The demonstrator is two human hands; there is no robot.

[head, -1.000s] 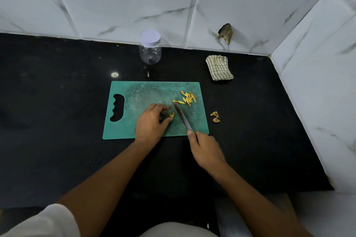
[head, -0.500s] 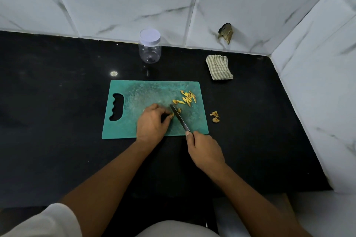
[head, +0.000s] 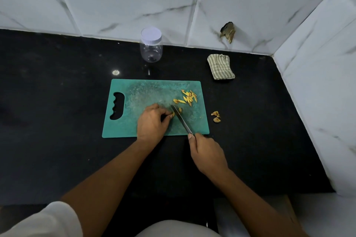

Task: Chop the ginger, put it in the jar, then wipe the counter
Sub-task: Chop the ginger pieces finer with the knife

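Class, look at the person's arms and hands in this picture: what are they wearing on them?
Both hands, the left hand and the right hand, are bare, with no gloves, rings or watch showing. The forearms are uncovered. A short white sleeve shows at the left shoulder.

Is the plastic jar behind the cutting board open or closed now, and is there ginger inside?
Closed and empty: the jar stands upright with its white lid on, and its clear body shows no ginger.

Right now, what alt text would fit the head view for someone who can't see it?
A left hand pins ginger on a green board while the right hand cuts it with a knife. Cut slices lie on the board; a lidded jar and a cloth sit behind on the black counter.
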